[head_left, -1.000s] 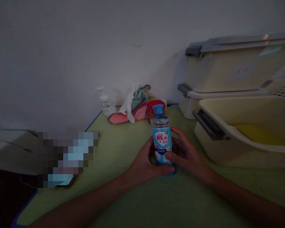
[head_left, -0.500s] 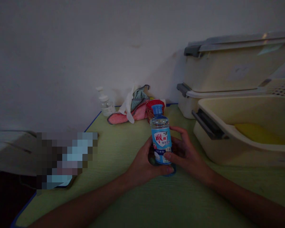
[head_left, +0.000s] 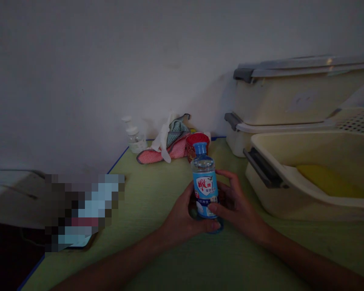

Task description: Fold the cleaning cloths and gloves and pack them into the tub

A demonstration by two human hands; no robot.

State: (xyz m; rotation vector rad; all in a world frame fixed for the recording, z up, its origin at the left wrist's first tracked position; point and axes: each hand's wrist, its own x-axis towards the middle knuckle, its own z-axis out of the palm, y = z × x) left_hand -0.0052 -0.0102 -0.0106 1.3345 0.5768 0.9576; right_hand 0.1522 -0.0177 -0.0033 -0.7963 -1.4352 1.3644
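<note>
From my remote seat I'm seeing the left hand [head_left: 182, 214] half-curled, gripping the bottle [head_left: 204, 188] low; the bottle is pointing nearly upright between both hands, well in from the far edge of the table [head_left: 148, 194], base contact unclear; the right hand [head_left: 241, 212] is clasping its right side, half-curled, neither being nearer

I look through one camera, worn on the person's head. It faces forward and down, over the green table [head_left: 133, 202] low in the frame, to the wall [head_left: 139, 60] up top. The blue-capped soap bottle [head_left: 204, 186], near the middle, is close.
</note>
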